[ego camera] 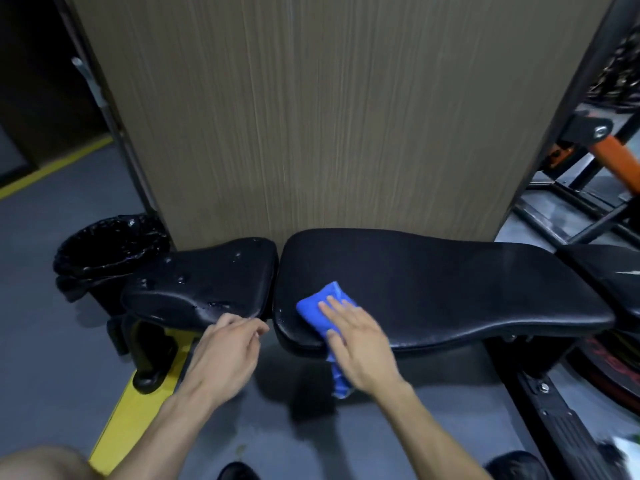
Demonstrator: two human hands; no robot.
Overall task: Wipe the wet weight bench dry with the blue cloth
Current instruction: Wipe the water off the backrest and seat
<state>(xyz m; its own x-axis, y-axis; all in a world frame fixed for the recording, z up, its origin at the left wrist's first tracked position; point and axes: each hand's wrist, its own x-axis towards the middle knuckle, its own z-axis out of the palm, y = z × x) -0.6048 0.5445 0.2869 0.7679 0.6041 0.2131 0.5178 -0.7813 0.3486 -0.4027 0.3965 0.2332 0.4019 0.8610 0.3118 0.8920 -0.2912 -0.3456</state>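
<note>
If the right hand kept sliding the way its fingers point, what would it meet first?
The right hand presses the blue cloth flat, fingers pointing up-left. Going on, it would probably reach the gap between the back pad and the still-wet seat pad, then that pad's beaded water.

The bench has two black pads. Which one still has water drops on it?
The smaller seat pad on the left, by the bin, shows shiny drops. The long pad, where the right hand presses the blue cloth, shows none.
</note>
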